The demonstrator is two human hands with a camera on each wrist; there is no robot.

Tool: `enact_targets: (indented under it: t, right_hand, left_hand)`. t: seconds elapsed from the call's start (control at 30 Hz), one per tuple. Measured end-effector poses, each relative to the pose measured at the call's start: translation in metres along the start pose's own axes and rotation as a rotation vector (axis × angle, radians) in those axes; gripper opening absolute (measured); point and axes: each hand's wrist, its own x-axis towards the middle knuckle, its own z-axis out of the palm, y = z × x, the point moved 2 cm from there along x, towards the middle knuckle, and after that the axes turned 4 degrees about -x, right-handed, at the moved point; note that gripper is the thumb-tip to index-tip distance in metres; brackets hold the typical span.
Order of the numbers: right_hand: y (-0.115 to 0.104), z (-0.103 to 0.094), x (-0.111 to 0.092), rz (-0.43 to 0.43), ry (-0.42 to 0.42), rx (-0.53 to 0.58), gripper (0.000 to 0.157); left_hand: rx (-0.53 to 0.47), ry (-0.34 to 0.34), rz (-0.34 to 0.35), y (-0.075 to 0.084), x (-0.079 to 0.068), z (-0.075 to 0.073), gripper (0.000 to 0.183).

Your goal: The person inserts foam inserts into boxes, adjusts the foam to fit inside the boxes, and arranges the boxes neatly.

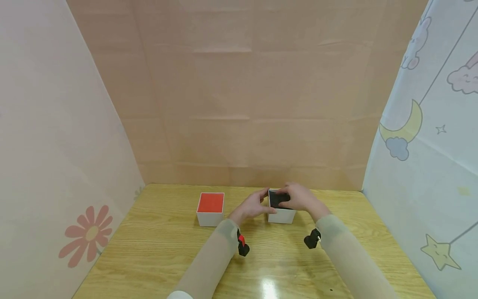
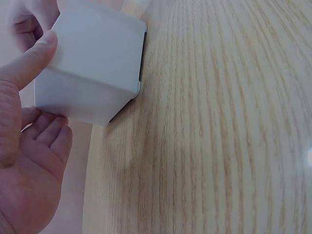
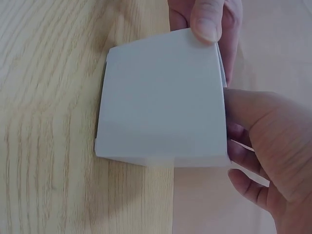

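Observation:
A white box (image 1: 281, 216) with a black inside (image 1: 274, 199) sits at the back of the table, right of centre. My left hand (image 1: 254, 204) holds its left side, thumb (image 2: 41, 48) on the front face and fingers at the far side. From the right, my right hand (image 1: 301, 197) reaches over the rim. Its thumb and forefinger are apart at the dark opening. In the right wrist view the white wall (image 3: 161, 102) hides those fingertips, so whether they grip anything cannot be seen.
Left of my hands stands a second white box with a red top (image 1: 210, 203). Brown paper (image 1: 246, 104) covers the wall behind the wooden table (image 1: 157, 249). Patterned cloth walls flank the left (image 1: 48, 124) and right (image 1: 444, 166) sides.

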Motion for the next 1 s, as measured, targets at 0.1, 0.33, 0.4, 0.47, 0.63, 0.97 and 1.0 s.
enact_targets:
  t: [0.1,0.33,0.4,0.47,0.63,0.97,1.0]
  right_hand:
    - [-0.0003,-0.0018,-0.002,-0.001,0.0,-0.025,0.041]
    - [-0.0008,-0.0012,-0.0034,0.013,-0.008,-0.099,0.041]
    - [-0.0007,-0.0011,-0.004,0.014,-0.003,-0.11,0.041]
    - [-0.0004,-0.0011,-0.0043,0.008,0.005,-0.118,0.04]
    - [0.0007,-0.0011,-0.0046,0.009,0.015,-0.131,0.039]
    - [-0.0022,-0.0016,-0.0024,0.01,0.003,-0.144,0.039]
    - [-0.0021,-0.0014,-0.0019,0.014,-0.001,-0.141,0.039]
  left_hand:
    - [-0.002,0.004,-0.001,0.0005,-0.0005,-0.0001,0.101]
    - [-0.003,0.005,0.009,0.001,-0.0005,0.0,0.101]
    - [-0.003,0.007,0.003,0.0008,-0.0003,0.0,0.101]
    - [-0.003,0.011,-0.005,0.0007,-0.0003,0.0,0.1]
    - [0.01,0.009,-0.014,0.0004,0.0004,-0.0001,0.1]
    - [0.002,0.004,-0.004,-0.0016,0.001,-0.0004,0.099]
    - [-0.002,0.003,-0.005,-0.0021,0.0009,-0.0004,0.099]
